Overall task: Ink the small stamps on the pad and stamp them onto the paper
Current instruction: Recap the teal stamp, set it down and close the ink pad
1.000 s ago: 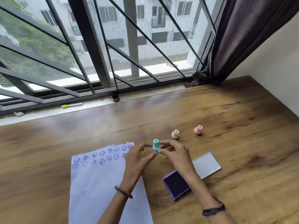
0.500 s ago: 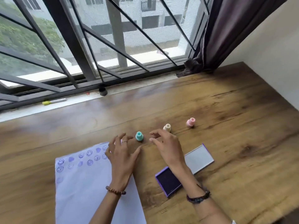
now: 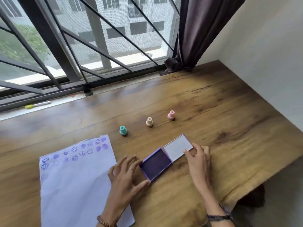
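The open purple ink pad (image 3: 155,166) lies on the wooden table (image 3: 213,108), its pale lid (image 3: 176,149) folded out flat to the right. My left hand (image 3: 126,176) brackets the pad's base, fingers at its left edge and thumb at the front corner. My right hand (image 3: 198,159) pinches the lid's right edge. Three small stamps stand upright and untouched beyond the pad: teal (image 3: 123,130), cream (image 3: 149,122) and pink (image 3: 171,115). The white paper (image 3: 78,185) lies to the left, rows of purple smiley and heart prints along its top.
On the window sill lie a yellow-capped marker (image 3: 37,104) and a small black cap (image 3: 87,92). A dark curtain (image 3: 196,38) hangs at the back right corner. The white wall (image 3: 270,63) runs along the table's right edge.
Both hands let go of the teal stamp, which now stands on the table. They moved back toward me onto the ink pad, left on the base, right on the lid.
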Demonstrator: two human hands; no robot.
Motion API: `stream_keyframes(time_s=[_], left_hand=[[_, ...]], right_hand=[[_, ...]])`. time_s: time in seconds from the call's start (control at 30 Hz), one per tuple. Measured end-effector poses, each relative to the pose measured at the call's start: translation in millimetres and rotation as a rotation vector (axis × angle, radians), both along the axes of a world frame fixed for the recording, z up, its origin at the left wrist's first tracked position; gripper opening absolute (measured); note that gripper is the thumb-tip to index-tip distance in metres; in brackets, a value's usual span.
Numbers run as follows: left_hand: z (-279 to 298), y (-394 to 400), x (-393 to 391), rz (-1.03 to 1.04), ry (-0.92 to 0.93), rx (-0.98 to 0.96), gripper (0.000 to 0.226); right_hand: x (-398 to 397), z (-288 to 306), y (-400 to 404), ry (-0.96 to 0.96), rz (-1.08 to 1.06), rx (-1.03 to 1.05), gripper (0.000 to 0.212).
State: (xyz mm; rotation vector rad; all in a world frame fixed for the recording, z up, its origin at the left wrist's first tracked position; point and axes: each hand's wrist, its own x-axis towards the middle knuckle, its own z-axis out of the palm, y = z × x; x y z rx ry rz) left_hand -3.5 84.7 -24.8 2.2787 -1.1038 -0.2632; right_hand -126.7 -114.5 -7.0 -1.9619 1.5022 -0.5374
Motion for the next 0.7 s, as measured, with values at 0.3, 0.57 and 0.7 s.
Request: stream_keyframes(time_s=[0.3,0.57,0.7], left_hand=[[1.2,0.6,-4.4,0.011,-0.044,-0.022,0.059],[-6.0,6.1,-1.7,0.008,-0.016,-0.054,0.049],[-8.4,5.8,-2.7,0.02,-0.001,-0.07,0.039]], right_hand=[[-8.3,35.6,22.2,-0.362,0.128,-0.061,0.017],[-32.8,-6.8,80.6,-0.09,0.752,-0.511,0.023],[-33.8,-10.9,87.0,-0.046,0.797,-0.486,0.026]])
